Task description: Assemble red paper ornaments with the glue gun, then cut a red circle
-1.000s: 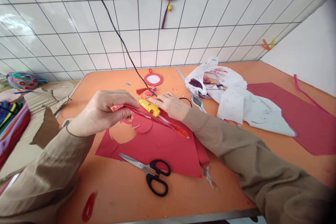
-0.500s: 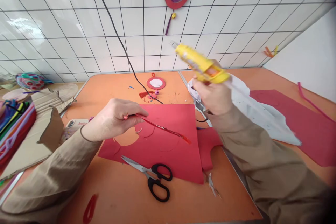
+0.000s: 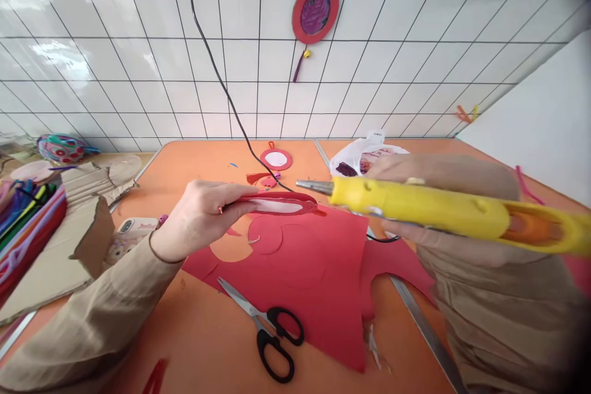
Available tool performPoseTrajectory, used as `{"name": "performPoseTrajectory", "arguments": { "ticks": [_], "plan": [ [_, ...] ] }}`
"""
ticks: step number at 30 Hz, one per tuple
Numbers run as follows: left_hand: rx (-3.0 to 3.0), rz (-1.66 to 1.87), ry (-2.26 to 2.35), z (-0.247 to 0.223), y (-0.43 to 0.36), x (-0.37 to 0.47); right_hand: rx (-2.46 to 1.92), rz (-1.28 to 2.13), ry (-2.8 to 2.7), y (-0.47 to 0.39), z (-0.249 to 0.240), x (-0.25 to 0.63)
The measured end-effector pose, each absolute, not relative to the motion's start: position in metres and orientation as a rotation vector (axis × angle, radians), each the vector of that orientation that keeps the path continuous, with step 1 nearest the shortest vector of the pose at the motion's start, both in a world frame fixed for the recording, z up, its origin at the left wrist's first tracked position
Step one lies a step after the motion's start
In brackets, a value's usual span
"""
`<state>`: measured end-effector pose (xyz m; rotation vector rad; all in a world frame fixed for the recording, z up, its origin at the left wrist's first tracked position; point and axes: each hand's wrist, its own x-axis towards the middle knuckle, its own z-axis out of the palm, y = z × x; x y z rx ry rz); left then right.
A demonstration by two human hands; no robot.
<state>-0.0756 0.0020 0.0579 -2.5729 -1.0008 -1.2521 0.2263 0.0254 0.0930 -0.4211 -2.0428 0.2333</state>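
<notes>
My left hand (image 3: 201,218) pinches a flat round red piece (image 3: 300,195), seen nearly edge-on; a white inner area shows below its rim. It hovers over the red paper sheet (image 3: 318,271), which has a round cut-out. A yellow glue gun (image 3: 415,204) lies in the grip of my right hand (image 3: 443,175), its metal nozzle pointing left, close to the red piece's right end. Whether the nozzle touches the piece, I cannot tell. Black-handled scissors (image 3: 277,332) rest partly open across the sheet's near edge.
Cardboard pieces (image 3: 60,258), a phone (image 3: 132,237) and colourful pipe cleaners (image 3: 28,228) lie left. A red-rimmed ornament (image 3: 276,159) lies at the back, with a black cord (image 3: 226,92) hanging before it. A white plastic bag (image 3: 346,157) stands back right. Another ornament (image 3: 316,11) hangs on the tiled wall.
The glue gun has swung down and closer to me, turning nearly level with its nozzle by the red piece. My left hand has tilted that piece, so its white area shows. The view has tipped upward.
</notes>
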Motion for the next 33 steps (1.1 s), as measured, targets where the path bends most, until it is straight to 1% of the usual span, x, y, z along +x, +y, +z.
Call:
{"name": "performPoseTrajectory", "arguments": {
  "ticks": [2, 4, 9, 14, 21, 28, 33],
  "plan": [
    [-2.559, -1.251, -0.984, 0.058, 0.002, -0.076, -0.342, 0.196, -2.264, 0.027, 0.098, 0.228],
    [-2.540, -1.241, -0.968, 0.058, 0.003, -0.076, -0.314, 0.161, -2.366, 0.029, 0.101, 0.231],
    [-2.514, -1.202, -0.889, 0.060, 0.001, -0.076, -0.258, 0.164, -2.399, 0.031, 0.097, 0.234],
    [-2.488, -1.191, -0.867, 0.060, 0.001, -0.076, -0.401, 0.106, -2.316, 0.029, 0.085, 0.228],
    [-2.452, -1.130, -0.858, 0.057, -0.001, -0.076, -0.463, -0.023, -2.301, 0.025, 0.083, 0.222],
    [-2.429, -1.074, -0.891, 0.056, -0.002, -0.074, -0.416, 0.143, -2.271, 0.018, 0.083, 0.215],
    [-2.383, -1.063, -0.982, 0.052, -0.003, -0.074, -0.408, 0.116, -2.318, 0.022, 0.081, 0.218]
  ]
}}
